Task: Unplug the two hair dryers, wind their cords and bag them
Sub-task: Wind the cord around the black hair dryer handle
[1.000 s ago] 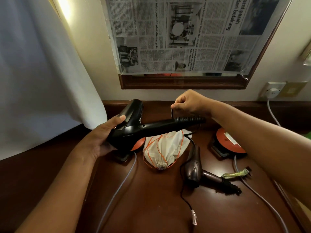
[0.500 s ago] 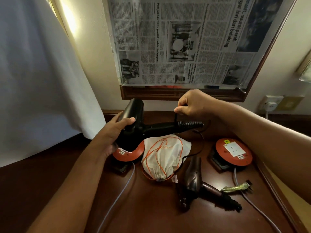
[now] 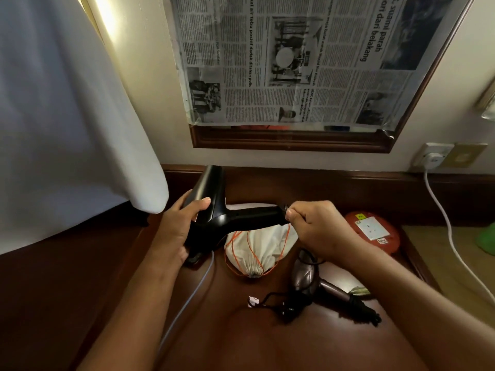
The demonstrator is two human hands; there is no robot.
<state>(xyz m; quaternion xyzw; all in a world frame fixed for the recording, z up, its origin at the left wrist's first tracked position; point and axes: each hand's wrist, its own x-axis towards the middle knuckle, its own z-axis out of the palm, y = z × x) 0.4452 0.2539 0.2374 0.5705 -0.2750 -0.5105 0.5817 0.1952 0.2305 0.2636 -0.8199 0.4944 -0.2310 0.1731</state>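
- the black hair dryer (image 3: 214, 218) is held up in the air over the desk (image 3: 235, 341), near the wall at the back. its nose points up and away and its handle sticks out to the right.
- the left hand (image 3: 178, 226) holds the fat body of the black hair dryer, with the thumb lying on top and the fingers curled under it.
- the right hand (image 3: 313, 228) is closed at the end of the handle and pinches the black cord (image 3: 310, 259) where it comes out. the cord hangs down under this hand.
- the white bag (image 3: 257, 247) lies on the desk right under the handle. thin orange strings loop around it, and its bunched-up mouth points toward the person.
- the brown hair dryer (image 3: 305, 274) lies on its side on the desk, to the right of the bag. its handle points to the right, and a dark cord sits in a bunch just in front of it.
- a round red cord reel (image 3: 372, 231) with a white socket on top sits on the desk behind the right hand.
- a white cable (image 3: 444, 218) runs down from a wall plug (image 3: 432, 158) on the far right.
- a grey cable (image 3: 187, 295) runs along the desk under the left arm.
- a newspaper (image 3: 294, 60) covers a framed panel on the wall, and a white curtain (image 3: 61, 108) hangs at the left.
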